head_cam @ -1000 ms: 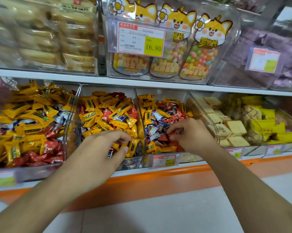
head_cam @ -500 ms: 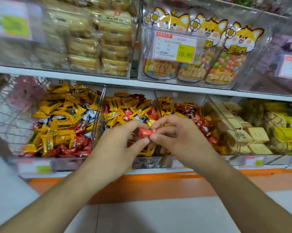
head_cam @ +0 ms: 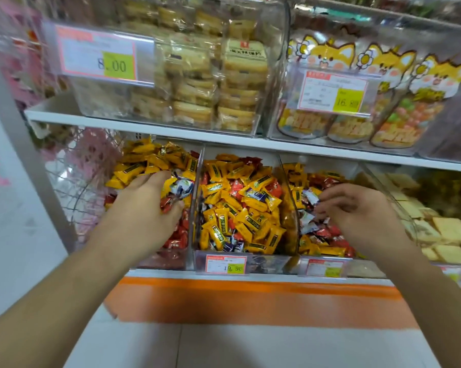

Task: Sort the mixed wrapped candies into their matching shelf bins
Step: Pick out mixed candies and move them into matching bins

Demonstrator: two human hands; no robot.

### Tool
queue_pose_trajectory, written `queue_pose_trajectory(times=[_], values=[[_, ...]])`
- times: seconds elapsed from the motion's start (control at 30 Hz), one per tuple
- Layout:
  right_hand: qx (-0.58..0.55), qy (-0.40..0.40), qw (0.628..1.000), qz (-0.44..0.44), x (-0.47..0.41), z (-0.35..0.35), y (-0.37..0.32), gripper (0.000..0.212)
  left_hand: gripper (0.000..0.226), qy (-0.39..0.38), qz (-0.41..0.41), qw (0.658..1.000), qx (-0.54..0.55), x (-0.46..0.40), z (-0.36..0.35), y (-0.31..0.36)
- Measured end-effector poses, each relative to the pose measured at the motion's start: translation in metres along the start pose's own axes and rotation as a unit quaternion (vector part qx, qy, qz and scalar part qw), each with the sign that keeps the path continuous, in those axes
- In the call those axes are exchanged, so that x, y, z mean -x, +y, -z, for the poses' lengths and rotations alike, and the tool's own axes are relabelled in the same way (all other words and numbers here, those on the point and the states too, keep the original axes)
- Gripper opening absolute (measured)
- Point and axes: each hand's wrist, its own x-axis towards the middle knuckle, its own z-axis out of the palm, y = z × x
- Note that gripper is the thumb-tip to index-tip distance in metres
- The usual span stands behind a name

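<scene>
Lower shelf [head_cam: 224, 274]: white board, orange front strip beneath. Carries row of clear bins: left bin [head_cam: 189, 208], middle bin [head_cam: 290, 208], right bin [head_cam: 327, 266], each holding mixed yellow, red and blue-white wrapped candies; further bin [head_cam: 399, 216] at right holds square tan packets. Upper shelf [head_cam: 171, 131]: white board. Carries clear box of wrapped biscuits [head_cam: 210, 83] and, beside it, clear box of fox-print pouches [head_cam: 356, 102].
</scene>
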Motion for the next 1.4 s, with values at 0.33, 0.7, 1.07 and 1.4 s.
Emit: queue_pose_trajectory(times=[0.33,0.7,1.07,1.4], values=[[0.207,-0.106,0.972,0.028,-0.009,0.006,0.031,0.029,0.038,-0.065,-0.165,0.982,0.068,0.023,-0.028,0.060],[0.185,-0.012,0.982,0.025,-0.012,0.014,0.037,0.016,0.033,-0.089,-0.175,0.976,0.088,0.029,-0.046,0.068],[-0.171,-0.142,0.973,0.055,0.041,-0.032,-0.057,0.009,0.024,-0.155,-0.068,0.936,0.308,0.034,-0.032,0.075],[-0.152,-0.091,0.984,0.031,0.026,-0.043,-0.052,0.009,0.030,0.075,0.003,0.995,0.064,0.004,0.012,0.006]])
